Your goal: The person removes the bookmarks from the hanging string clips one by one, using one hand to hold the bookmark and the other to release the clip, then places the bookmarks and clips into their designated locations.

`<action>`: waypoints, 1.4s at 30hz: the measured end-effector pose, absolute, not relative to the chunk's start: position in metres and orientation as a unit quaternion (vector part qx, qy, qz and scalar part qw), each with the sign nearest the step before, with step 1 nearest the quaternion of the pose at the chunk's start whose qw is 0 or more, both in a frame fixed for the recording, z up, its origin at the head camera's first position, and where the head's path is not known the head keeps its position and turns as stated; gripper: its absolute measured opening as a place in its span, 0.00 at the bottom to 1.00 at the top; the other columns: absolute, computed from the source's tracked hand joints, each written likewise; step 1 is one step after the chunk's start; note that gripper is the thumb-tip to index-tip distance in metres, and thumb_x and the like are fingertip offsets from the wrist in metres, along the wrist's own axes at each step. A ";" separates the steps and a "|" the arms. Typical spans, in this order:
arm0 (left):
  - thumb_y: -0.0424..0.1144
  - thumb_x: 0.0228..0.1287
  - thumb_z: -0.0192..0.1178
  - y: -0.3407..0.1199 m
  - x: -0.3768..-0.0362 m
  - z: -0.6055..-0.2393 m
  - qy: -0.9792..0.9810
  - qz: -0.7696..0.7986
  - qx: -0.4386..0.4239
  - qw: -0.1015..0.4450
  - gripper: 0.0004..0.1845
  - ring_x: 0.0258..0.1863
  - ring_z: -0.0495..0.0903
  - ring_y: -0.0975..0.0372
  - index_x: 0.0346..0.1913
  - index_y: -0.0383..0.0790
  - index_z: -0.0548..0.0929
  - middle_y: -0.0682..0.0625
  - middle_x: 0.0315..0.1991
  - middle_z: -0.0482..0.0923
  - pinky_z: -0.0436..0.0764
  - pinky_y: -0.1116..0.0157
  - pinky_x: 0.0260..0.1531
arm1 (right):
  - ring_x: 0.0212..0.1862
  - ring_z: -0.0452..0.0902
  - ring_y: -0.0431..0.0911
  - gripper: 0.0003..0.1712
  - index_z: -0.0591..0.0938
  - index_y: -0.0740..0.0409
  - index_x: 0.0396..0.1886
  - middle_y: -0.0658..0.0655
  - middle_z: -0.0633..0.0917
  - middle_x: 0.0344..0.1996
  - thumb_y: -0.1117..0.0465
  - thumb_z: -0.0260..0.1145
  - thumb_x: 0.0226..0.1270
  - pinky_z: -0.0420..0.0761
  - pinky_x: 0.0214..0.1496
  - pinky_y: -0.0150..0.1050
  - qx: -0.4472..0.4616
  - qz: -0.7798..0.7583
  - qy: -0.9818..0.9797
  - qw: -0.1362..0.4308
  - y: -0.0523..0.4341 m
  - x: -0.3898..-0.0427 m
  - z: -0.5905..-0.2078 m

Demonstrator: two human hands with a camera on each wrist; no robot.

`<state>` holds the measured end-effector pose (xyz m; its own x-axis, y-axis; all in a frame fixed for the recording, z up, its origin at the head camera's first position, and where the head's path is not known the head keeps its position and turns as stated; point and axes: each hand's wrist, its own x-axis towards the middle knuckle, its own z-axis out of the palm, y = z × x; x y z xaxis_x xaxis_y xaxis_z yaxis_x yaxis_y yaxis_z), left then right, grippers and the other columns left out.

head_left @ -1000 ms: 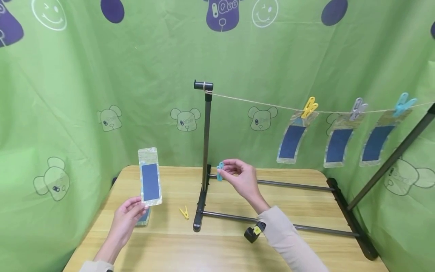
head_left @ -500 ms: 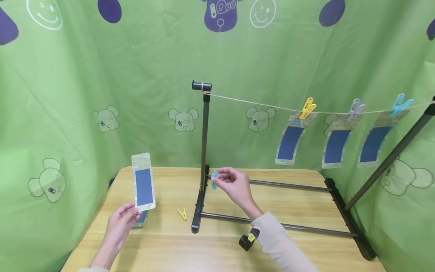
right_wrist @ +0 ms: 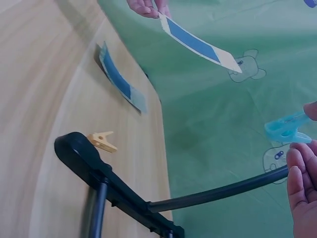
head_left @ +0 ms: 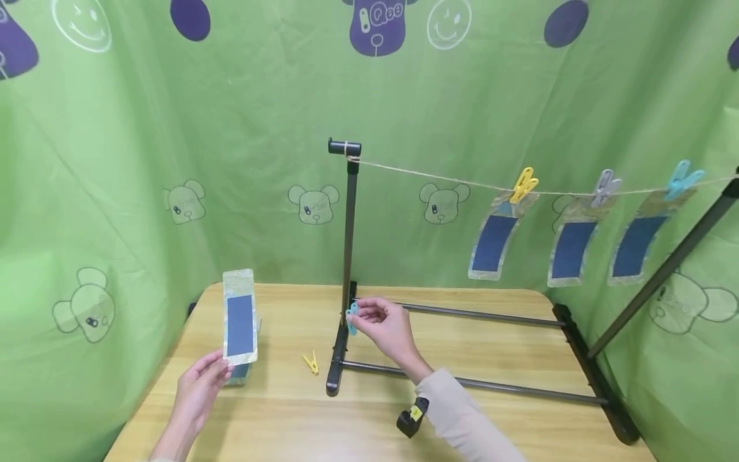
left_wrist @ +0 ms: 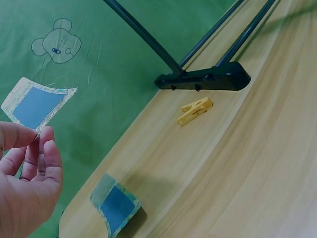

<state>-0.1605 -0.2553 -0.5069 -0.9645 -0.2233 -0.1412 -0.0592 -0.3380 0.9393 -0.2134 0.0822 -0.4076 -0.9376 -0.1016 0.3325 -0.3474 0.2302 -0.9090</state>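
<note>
In the head view my left hand (head_left: 199,391) pinches the bottom edge of a paper card (head_left: 239,324), pale and patterned with a dark blue rectangle, held upright above the table. The left wrist view shows the card (left_wrist: 37,105) bending between thumb and fingers. My right hand (head_left: 388,330) pinches a light blue clothespin (head_left: 351,319) near the rack's left post. That clothespin (right_wrist: 287,128) also shows in the right wrist view. A second card (left_wrist: 116,206) lies curved on the table below my left hand. Beside the rack's foot lies a yellow clothespin (head_left: 311,362).
A black rack (head_left: 349,237) stands on the wooden table (head_left: 300,423), with a string (head_left: 427,173) tied to its post. Three similar cards hang at the right, under yellow (head_left: 524,185), lavender (head_left: 605,187) and blue (head_left: 683,179) clothespins. A green curtain (head_left: 242,115) surrounds the table.
My right hand has moved left and down with the light blue clothespin. My left hand has lowered the card and shifted slightly left. The hanging cards look the same.
</note>
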 end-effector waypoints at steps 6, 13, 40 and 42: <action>0.28 0.67 0.58 -0.258 -0.157 -0.513 -0.577 -0.802 0.144 0.050 0.09 0.35 0.80 0.66 0.41 0.47 0.82 0.54 0.35 0.81 0.81 0.71 0.46 | 0.33 0.81 0.52 0.15 0.83 0.70 0.41 0.61 0.85 0.32 0.70 0.74 0.54 0.83 0.35 0.30 0.141 0.610 -0.776 0.082 0.078 -0.211 -0.417; 0.28 0.67 0.58 -0.263 -0.157 -0.515 -0.577 -0.801 0.147 0.060 0.09 0.36 0.80 0.66 0.42 0.46 0.83 0.53 0.35 0.81 0.81 0.70 0.47 | 0.35 0.81 0.54 0.16 0.82 0.72 0.42 0.63 0.85 0.33 0.70 0.74 0.55 0.83 0.36 0.30 0.147 0.614 -0.773 0.060 0.070 -0.211 -0.424; 0.28 0.65 0.60 -0.271 -0.162 -0.530 -0.577 -0.791 0.197 0.050 0.10 0.38 0.81 0.66 0.45 0.46 0.81 0.55 0.37 0.83 0.80 0.70 0.49 | 0.33 0.81 0.47 0.18 0.83 0.68 0.41 0.55 0.85 0.31 0.62 0.76 0.53 0.83 0.35 0.30 0.109 0.622 -0.774 0.038 0.058 -0.229 -0.484; 0.28 0.65 0.60 -0.272 -0.162 -0.532 -0.575 -0.792 0.201 0.052 0.10 0.38 0.81 0.66 0.44 0.47 0.81 0.55 0.37 0.83 0.80 0.70 0.50 | 0.32 0.81 0.45 0.18 0.84 0.65 0.41 0.53 0.85 0.30 0.60 0.77 0.53 0.84 0.36 0.30 0.106 0.621 -0.776 0.037 0.057 -0.233 -0.494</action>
